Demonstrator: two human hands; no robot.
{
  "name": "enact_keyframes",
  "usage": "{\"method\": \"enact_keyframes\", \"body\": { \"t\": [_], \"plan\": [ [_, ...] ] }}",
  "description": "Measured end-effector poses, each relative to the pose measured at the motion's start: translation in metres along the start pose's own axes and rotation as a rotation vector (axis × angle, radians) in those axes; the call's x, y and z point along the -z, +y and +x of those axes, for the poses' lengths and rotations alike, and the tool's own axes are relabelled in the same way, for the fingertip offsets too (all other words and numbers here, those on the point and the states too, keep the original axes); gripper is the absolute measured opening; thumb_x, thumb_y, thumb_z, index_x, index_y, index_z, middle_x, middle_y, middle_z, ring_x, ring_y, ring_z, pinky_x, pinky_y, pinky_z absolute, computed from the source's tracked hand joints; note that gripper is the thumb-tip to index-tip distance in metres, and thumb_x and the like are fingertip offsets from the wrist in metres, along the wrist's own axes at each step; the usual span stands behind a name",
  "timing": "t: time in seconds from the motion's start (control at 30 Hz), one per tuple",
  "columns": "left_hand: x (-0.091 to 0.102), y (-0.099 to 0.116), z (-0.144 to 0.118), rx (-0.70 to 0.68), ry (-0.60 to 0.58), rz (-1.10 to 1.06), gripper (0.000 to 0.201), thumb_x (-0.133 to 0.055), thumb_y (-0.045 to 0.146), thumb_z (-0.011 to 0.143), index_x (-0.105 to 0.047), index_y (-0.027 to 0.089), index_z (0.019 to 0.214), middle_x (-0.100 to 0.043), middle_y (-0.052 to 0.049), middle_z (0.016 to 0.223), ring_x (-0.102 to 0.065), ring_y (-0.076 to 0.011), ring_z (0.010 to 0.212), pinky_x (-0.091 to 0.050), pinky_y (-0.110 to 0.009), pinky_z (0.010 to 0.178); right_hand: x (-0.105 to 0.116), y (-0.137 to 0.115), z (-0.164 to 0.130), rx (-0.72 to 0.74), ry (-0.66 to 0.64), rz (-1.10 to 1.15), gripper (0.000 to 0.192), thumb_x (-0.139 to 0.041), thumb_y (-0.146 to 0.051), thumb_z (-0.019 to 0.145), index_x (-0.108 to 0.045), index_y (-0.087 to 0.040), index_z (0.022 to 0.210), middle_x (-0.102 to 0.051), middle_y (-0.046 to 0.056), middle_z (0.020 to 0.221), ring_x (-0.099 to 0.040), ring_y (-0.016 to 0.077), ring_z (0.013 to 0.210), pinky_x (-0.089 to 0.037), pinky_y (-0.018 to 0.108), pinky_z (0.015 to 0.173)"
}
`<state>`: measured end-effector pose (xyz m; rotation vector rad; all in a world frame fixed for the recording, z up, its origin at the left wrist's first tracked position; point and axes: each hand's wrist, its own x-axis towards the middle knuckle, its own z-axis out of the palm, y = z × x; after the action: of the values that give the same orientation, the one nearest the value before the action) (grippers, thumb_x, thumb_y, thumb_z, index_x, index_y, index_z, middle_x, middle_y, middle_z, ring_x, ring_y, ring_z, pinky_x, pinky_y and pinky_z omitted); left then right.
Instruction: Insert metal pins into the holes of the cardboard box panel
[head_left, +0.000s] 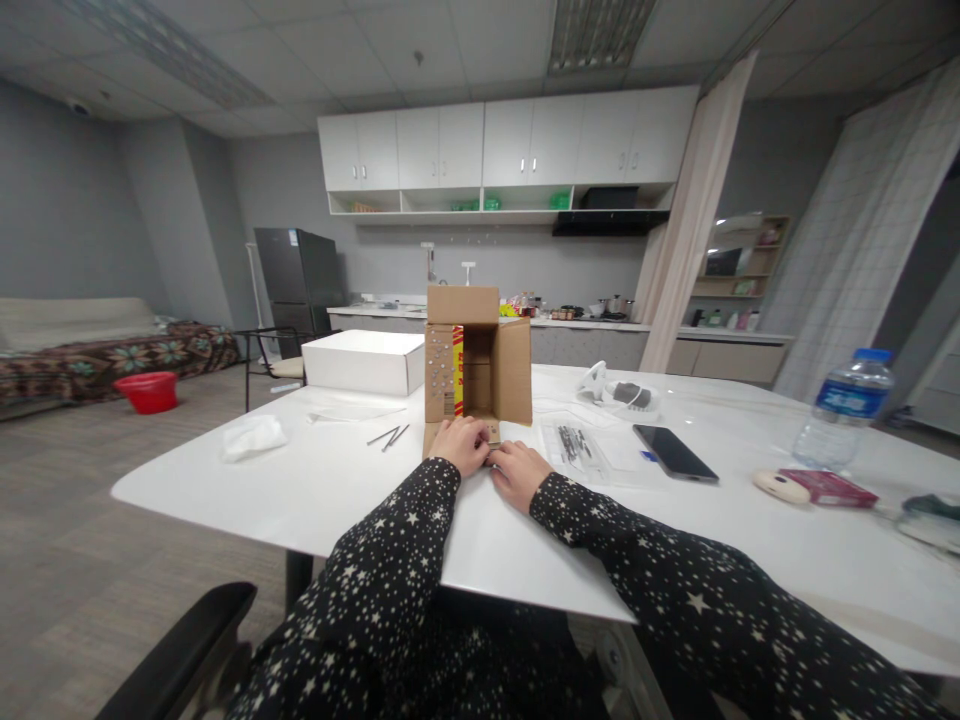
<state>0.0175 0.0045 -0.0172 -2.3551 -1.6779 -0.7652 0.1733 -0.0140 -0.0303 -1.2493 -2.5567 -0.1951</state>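
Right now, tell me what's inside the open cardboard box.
Inside the cardboard box, brown walls show; the spotted panel at left covers part, so anything behind it cannot be seen.

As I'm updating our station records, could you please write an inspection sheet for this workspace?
Surface: white table, glossy.
Job's things: cardboard box, its open side facing the hands.
Clutter: white box, crumpled tissue, smartphone and water bottle, all on the table.
Hands: left hand and right hand close together at the cardboard box's near edge; anything pinched is too small to tell.
Cables: apparently a thin white cord right of the cardboard box.
Surroundings: red basin on the floor; dark refrigerator behind.
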Motion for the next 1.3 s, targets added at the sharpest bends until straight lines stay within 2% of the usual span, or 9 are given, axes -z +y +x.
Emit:
{"method": "enact_keyframes", "body": {
  "t": [0.4, 0.77, 1.3],
  "plan": [
    [-0.0033, -0.0017, 0.0001, 0.004, 0.039, 0.022, 0.013, -0.05, 0.025, 0.081, -0.062, 0.022, 0.086, -0.063, -0.004, 0.092, -0.056, -0.0216, 0.095, -0.038, -0.037, 0.085, 0.0014, -0.0003, -0.0003, -0.006, -0.013, -0.001, 0.025, -0.043, -0.024, 0.088, -0.062, -0.021, 0.104, -0.059, 0.009, 0.103, -0.051, 0.0219, 0.096, -0.038, 0.033, 0.08],
    [-0.0033, -0.0028, 0.0006, 0.06, 0.106, 0.082, 0.029, -0.051, 0.028, 0.081, -0.058, 0.024, 0.109, -0.057, -0.006, 0.109, -0.05, -0.024, 0.106, -0.039, -0.039, 0.09, 0.0003, -0.0005, -0.0007, -0.002, -0.007, -0.013, 0.025, -0.043, -0.024, 0.089, -0.063, -0.021, 0.105, -0.06, 0.008, 0.103, -0.051, 0.0216, 0.095, -0.038, 0.032, 0.079],
    [0.0015, 0.0008, 0.0006, -0.006, 0.054, 0.034, 0.026, -0.048, 0.025, 0.083, -0.066, 0.022, 0.102, -0.061, -0.006, 0.11, -0.052, -0.0227, 0.106, -0.04, -0.039, 0.091, 0.0039, -0.0017, -0.0012, -0.01, -0.029, -0.014, 0.025, -0.043, -0.024, 0.089, -0.063, -0.021, 0.105, -0.06, 0.009, 0.104, -0.052, 0.022, 0.096, -0.039, 0.033, 0.081]
  ]
}}
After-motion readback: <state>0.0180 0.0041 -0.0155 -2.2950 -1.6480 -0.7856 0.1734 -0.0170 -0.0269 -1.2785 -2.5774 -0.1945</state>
